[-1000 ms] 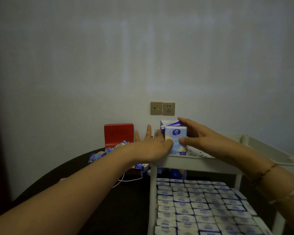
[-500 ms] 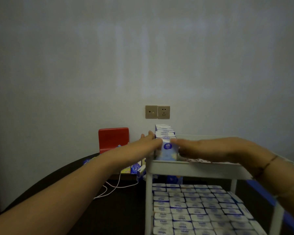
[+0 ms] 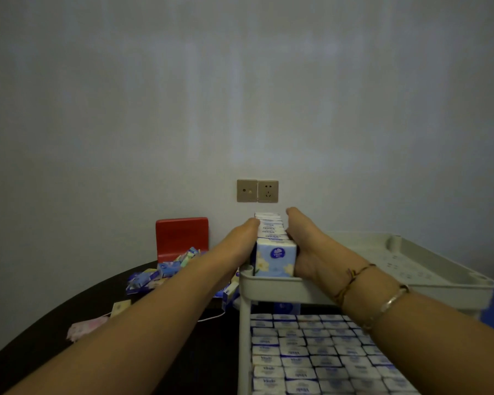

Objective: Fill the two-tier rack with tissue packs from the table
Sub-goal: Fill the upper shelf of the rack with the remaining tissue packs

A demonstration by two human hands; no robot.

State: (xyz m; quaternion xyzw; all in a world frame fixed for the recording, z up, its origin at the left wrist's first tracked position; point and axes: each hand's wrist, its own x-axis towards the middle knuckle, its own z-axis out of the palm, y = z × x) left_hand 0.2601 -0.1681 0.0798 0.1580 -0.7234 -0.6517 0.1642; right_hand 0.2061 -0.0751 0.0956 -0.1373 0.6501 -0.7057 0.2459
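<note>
I saw the lower tier [image 3: 311, 357] packed full, while my left hand [image 3: 240, 240] and right hand [image 3: 305, 246] pressed flat against the first row of packs [image 3: 274, 246] on the upper tier [image 3: 411, 269], more loose packs [image 3: 154, 277] waiting on the bench [image 3: 40, 352] at centre-left.

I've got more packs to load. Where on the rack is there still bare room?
The top tier is bare to the right of the row of tissue packs, out to its far wall. The bottom tier is packed tight. The left hand and right hand press that row's sides.
</note>
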